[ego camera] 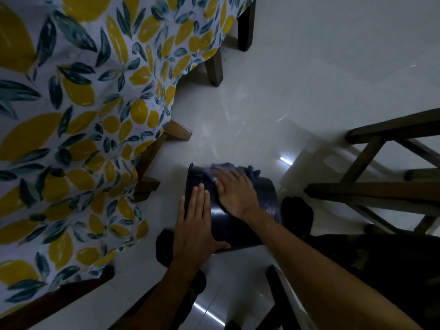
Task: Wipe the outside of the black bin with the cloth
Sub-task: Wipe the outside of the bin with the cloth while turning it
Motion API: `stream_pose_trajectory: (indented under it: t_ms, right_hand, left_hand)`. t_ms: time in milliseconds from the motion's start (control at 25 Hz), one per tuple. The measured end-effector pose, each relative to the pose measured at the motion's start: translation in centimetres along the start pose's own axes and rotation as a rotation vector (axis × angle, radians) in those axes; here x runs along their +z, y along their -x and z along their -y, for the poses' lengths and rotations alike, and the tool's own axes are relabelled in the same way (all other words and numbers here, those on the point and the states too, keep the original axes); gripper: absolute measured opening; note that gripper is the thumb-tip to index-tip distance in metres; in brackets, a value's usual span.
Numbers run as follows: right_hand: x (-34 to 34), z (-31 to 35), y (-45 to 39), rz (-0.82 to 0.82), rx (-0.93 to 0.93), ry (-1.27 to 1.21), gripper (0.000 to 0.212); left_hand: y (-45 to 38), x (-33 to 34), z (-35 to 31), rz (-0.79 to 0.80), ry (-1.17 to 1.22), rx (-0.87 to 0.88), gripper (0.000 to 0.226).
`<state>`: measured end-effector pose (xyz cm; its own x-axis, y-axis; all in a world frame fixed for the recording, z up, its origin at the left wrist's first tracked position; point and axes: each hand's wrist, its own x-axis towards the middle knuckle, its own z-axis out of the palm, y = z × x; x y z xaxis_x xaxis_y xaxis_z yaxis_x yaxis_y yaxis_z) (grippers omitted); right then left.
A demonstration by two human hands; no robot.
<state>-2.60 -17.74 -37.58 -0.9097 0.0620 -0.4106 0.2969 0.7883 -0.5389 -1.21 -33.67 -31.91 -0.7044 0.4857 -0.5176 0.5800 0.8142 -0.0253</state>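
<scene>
The black bin (pixel 266 198) lies on its side on the pale floor between my feet, its rim toward the left. My left hand (pixel 195 222) rests flat on the bin's side near the rim, fingers together, steadying it. My right hand (pixel 234 194) presses a bluish-grey cloth (pixel 240 169) flat against the upper side of the bin. Only the far edge of the cloth shows beyond my fingers.
A table with a lemon-print tablecloth (pixel 83 103) fills the left side, dark wooden legs (pixel 214 65) under it. A wooden chair frame (pixel 385 186) stands close on the right. My dark-socked feet (pixel 297 213) flank the bin. The glossy floor (pixel 309 79) stretches ahead.
</scene>
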Motion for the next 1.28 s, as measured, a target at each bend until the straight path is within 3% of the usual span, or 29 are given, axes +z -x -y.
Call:
stream_pose_trajectory:
  t_ms: [120, 160, 280, 320, 440, 640, 800, 1080, 1280]
  right_hand:
    - [0.8, -1.2, 4.6, -0.096, -0.161, 0.031, 0.05]
    - [0.2, -2.7, 5.4, -0.139, -0.088, 0.04, 0.049]
    - [0.2, -6.5, 6.5, -0.167, 0.453, -0.066, 0.047]
    - [0.3, -6.8, 6.4, -0.16, 0.543, -0.144, 0.048]
    - [0.3, -7.0, 6.0, -0.207, 0.478, -0.276, 0.048]
    - [-0.9, -7.0, 5.4, -0.358, 0.375, -0.329, 0.035]
    - [-2.1, -6.7, 4.0, -0.436, 0.275, -0.407, 0.035]
    - [-3.3, -6.4, 3.1, -0.468, 0.295, -0.442, 0.034]
    - [-1.8, -7.3, 6.0, -0.462, 0.245, -0.461, 0.033]
  left_hand:
    - [1.0, 0.5, -0.4, -0.001, 0.034, 0.002, 0.157]
    - [1.2, 0.5, -0.6, -0.004, 0.047, -0.002, 0.158]
    - [1.0, -0.1, -0.9, 0.0, 0.077, -0.001, 0.16]
    - [0.9, -0.2, -0.9, -0.018, 0.088, 0.01, 0.159]
    - [0.5, -1.1, -1.0, -0.071, 0.164, 0.016, 0.153]
    - [-1.1, -3.3, -1.7, -0.062, 0.384, -0.178, 0.148]
    - [-2.6, -4.9, -0.6, -0.163, 0.449, -0.167, 0.145]
    - [-2.2, -4.4, -0.1, -0.325, 0.575, -0.149, 0.138]
    - [-0.7, -3.2, -1.2, -0.324, 0.451, -0.171, 0.137]
